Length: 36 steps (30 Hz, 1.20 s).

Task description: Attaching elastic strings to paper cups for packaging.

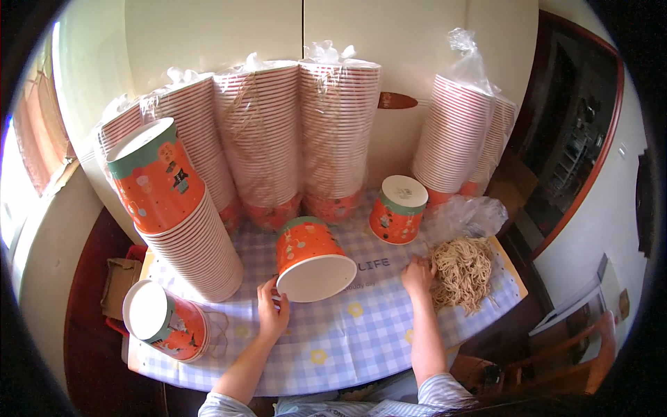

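Note:
My left hand [273, 306] is closed on the rim of an orange paper bucket [309, 242] with a green base band. The bucket lies tipped, its white-rimmed mouth turned toward me. At the left edge of a heap of tan strings [463, 271], my right hand [418, 275] has its fingers curled; what they pinch, if anything, is hidden. Another paper bucket [396, 221] stands upside down behind, between the tipped one and the heap. On the near left, a short stack of paper buckets [182, 335] leans over, with loose string loops beside it.
Tall plastic-wrapped bucket stacks [258, 139] line the back, with another wrapped stack [451, 135] at the right. An unwrapped stack [191, 243] stands on the left. Crumpled clear plastic [472, 217] lies behind the strings. A checked cloth [306, 361] covers the table; a wooden chair [577, 361] stands right.

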Each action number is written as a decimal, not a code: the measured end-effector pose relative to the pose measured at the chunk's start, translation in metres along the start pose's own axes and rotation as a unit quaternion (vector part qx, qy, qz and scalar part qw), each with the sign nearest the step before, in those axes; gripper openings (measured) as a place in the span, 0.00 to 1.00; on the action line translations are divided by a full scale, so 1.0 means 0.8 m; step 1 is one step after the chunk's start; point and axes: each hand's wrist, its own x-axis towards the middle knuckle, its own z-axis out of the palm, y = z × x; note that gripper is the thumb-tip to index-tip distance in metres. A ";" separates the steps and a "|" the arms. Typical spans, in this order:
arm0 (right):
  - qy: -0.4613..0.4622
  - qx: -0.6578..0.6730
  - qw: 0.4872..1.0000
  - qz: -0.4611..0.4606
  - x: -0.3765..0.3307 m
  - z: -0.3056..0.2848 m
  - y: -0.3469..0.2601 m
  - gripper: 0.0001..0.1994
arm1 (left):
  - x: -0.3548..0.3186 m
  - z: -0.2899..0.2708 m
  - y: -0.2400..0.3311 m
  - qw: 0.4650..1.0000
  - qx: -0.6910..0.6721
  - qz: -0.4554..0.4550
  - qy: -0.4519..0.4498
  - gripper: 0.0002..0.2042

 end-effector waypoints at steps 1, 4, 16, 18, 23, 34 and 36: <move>-0.002 0.001 1.000 -0.002 -0.003 0.000 -0.010 0.17 | 0.000 -0.001 -0.001 1.000 0.002 -0.001 0.001 0.20; 0.083 -0.001 0.990 -0.116 -0.015 0.027 -0.027 0.17 | 0.001 0.007 0.003 1.000 0.004 0.016 -0.002 0.20; 0.039 -0.012 0.998 -0.057 -0.029 -0.018 -0.063 0.26 | -0.001 0.004 -0.006 1.000 0.011 -0.017 0.018 0.18; -0.019 -0.021 0.996 -0.082 -0.034 0.002 -0.054 0.29 | 0.000 0.007 -0.007 1.000 0.012 -0.005 0.017 0.17; -0.094 -0.034 0.981 -0.167 -0.057 -0.016 -0.096 0.29 | 0.000 0.005 -0.013 1.000 0.012 0.001 0.014 0.18; -0.072 0.259 0.940 -0.210 -0.047 -0.046 -0.087 0.09 | -0.001 0.003 -0.024 0.998 -0.034 -0.052 0.023 0.18; -0.095 0.277 0.943 -0.155 -0.025 -0.053 -0.062 0.11 | -0.002 0.000 -0.030 0.998 -0.034 -0.041 0.043 0.18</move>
